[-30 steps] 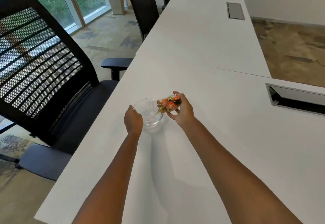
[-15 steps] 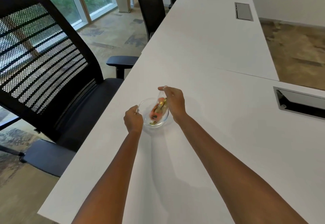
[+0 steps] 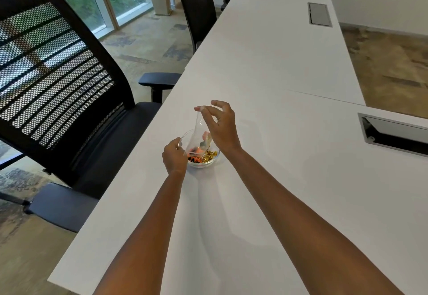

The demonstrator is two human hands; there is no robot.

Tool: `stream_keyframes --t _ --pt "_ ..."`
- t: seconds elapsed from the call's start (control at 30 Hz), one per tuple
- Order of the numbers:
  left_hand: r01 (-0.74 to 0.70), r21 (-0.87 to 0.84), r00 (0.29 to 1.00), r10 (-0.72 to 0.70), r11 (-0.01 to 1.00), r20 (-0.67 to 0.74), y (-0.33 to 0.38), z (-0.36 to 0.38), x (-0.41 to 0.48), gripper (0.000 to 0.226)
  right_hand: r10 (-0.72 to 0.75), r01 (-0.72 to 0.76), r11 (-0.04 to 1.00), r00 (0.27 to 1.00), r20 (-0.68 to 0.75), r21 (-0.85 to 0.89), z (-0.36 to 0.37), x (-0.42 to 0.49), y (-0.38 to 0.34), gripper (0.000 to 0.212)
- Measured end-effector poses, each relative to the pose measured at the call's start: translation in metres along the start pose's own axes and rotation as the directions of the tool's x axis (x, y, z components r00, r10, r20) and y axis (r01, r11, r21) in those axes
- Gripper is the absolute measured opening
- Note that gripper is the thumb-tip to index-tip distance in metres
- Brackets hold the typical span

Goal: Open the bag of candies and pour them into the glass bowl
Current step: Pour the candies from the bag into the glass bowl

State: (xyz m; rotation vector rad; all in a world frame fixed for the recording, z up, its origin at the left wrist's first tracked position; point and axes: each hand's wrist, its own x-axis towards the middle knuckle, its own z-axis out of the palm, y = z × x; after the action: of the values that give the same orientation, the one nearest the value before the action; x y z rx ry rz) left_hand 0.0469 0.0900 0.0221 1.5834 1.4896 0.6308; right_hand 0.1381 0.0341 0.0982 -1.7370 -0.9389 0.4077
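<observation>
A small glass bowl (image 3: 211, 161) stands on the white table (image 3: 278, 179) near its left edge. Orange and gold wrapped candies (image 3: 208, 155) lie in the bowl. My right hand (image 3: 221, 125) pinches the top corner of a clear plastic bag (image 3: 199, 132), which hangs upside down with its mouth in the bowl and a few candies still inside. My left hand (image 3: 174, 158) grips the bowl's left rim.
A black mesh office chair (image 3: 58, 81) stands close on the left, its armrest (image 3: 159, 79) near the table edge. Two more dark chairs (image 3: 196, 5) stand further back. Metal cable hatches (image 3: 393, 132) are set in the table on the right and far right.
My right hand has lifted and turned the bag from lying sideways to hanging mouth down. Candies have dropped from the bag into the bowl. The left hand stays on the rim.
</observation>
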Motion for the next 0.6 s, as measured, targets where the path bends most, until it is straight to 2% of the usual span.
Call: stream_keyframes --t 0.17,0.47,0.6 --pt "0.020 -0.020 0.999 -0.021 1.000 -0.024 0.000 0.002 0.000 0.036 -0.056 0.054 0.998 0.991 -0.124 -0.019 -0.002 0.000 0.003 0.027" --pt "0.008 -0.032 0.999 -0.009 0.999 -0.033 -0.002 0.002 -0.001 0.036 -0.013 0.009 1.000 0.986 -0.165 -0.025 -0.004 -0.003 0.017 0.028" --pt "0.010 -0.036 0.999 -0.012 0.999 -0.042 -0.002 0.002 -0.002 0.036 -0.085 0.072 0.994 0.983 -0.164 -0.080 -0.004 -0.005 0.015 0.027"
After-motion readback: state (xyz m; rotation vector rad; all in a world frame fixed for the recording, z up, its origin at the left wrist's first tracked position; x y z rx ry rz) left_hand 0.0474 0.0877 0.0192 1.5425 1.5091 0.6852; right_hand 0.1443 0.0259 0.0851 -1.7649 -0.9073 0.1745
